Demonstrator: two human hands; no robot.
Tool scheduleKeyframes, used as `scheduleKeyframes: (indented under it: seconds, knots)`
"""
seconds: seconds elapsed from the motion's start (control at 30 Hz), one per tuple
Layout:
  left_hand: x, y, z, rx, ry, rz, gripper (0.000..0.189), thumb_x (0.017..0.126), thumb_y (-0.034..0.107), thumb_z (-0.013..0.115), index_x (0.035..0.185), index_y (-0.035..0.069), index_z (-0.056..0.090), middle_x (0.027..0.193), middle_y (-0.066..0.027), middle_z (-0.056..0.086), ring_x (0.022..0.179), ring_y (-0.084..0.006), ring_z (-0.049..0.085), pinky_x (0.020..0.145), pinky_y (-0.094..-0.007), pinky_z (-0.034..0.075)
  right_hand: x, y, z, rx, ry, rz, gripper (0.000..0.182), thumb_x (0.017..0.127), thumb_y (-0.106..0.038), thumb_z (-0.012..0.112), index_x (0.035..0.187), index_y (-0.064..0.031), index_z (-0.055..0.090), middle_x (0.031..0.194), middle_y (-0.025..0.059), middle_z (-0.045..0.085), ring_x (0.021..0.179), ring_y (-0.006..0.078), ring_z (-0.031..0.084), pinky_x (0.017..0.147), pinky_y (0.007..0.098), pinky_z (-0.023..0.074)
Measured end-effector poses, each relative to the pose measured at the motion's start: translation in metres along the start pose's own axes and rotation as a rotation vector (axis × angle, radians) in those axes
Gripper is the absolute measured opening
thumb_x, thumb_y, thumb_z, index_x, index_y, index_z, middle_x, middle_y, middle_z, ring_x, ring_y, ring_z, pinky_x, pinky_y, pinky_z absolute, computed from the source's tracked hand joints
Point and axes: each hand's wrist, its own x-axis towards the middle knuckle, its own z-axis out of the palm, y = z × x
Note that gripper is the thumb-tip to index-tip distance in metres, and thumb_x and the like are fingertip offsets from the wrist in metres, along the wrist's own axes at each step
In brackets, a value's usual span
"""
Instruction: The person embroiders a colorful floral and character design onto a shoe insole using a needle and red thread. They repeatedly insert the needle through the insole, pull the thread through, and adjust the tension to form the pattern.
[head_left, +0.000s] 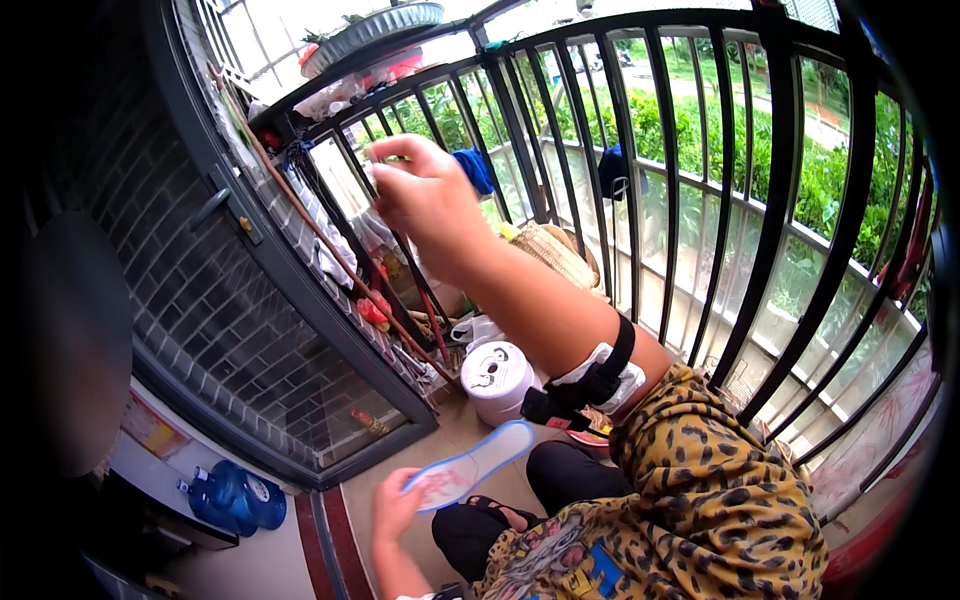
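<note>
A pale shoe insole (472, 465) with a blue edge and a pinkish-red pattern near one end lies in the grip of my left hand (395, 499), which holds it by that end above my lap. Raised high and well away from the insole is my right hand (420, 195), blurred, with thumb and forefinger brought near each other. Whether a needle or thread is between those fingertips cannot be made out. A thin dark line, perhaps thread, shows across the insole's middle.
A round white tub (499, 382) stands on the tiled floor ahead of my knees. Black metal railings (660, 187) curve along the right, with a woven basket (555, 251) beside them. At the left are a glass door (262, 300) and blue water bottles (240, 495).
</note>
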Motion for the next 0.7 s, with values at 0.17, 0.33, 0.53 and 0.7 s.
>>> scheduleKeyframes:
  seconds: [0.17,0.33,0.53,0.7]
  knots:
    - [-0.037,0.028,-0.067,0.018,0.089,-0.028,0.019,0.075,-0.008,0.06,0.094,-0.005,0.057,0.083,-0.0109,0.064,0.073,-0.0125,0.062,0.064,-0.024,0.051,0.031,0.092,-0.126,-0.499,0.215,-0.055,0.015,0.082,-0.009,0.053,0.094,-0.0034,0.062,0.066,0.0041,0.057,0.056,0.009,0.05,0.049,0.0242,0.0405]
    - [-0.069,0.043,-0.088,0.177,0.231,-0.085,0.023,0.069,-0.004,0.065,0.092,-0.005,0.061,0.079,-0.0162,0.066,0.07,-0.0178,0.064,0.062,-0.0283,0.05,-0.004,0.149,-0.206,-1.135,0.285,0.135,0.019,0.078,-0.009,0.05,0.083,0.0003,0.065,0.074,0.019,0.064,0.074,0.0288,0.063,0.067,0.0369,0.0476]
    - [-0.053,0.043,-0.076,0.207,0.599,-0.06,0.028,0.073,-0.005,0.059,0.101,-0.002,0.058,0.088,-0.0173,0.064,0.083,-0.0231,0.063,0.074,-0.0313,0.048,-0.052,0.171,-0.171,-1.025,0.159,0.253,0.021,0.078,-0.007,0.046,0.084,0.0024,0.064,0.072,0.0177,0.063,0.068,0.025,0.062,0.066,0.0345,0.0476]
    - [-0.038,0.038,-0.072,-0.246,0.826,0.11,0.031,0.079,-0.009,0.053,0.109,-0.006,0.051,0.099,-0.013,0.06,0.091,-0.0184,0.059,0.081,-0.0292,0.046,-0.081,0.172,-0.109,-0.862,-0.048,0.2,0.015,0.086,-0.006,0.05,0.09,0.0021,0.061,0.07,0.0036,0.059,0.063,0.0091,0.054,0.056,0.0225,0.0432]
